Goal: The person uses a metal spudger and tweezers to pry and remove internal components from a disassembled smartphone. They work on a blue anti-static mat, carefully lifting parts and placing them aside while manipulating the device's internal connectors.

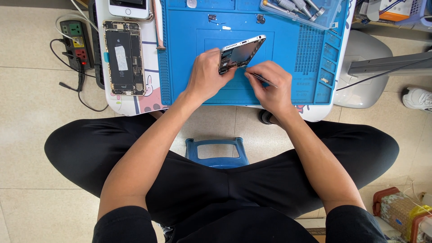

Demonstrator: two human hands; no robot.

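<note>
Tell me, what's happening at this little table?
A seated person is working on an opened phone shell, tilted up off a blue work mat. The left hand grips the shell's lower end, while the right hand holds thin metal tweezers beside it. Another opened phone lies flat left of the mat.

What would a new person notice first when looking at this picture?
Probably the two hands at the centre of the blue work mat: the left hand holds a tilted phone screen panel and the right hand holds a thin metal tool beside it. Next, the opened phone body, lying flat left of the mat with its inner parts exposed.
</note>
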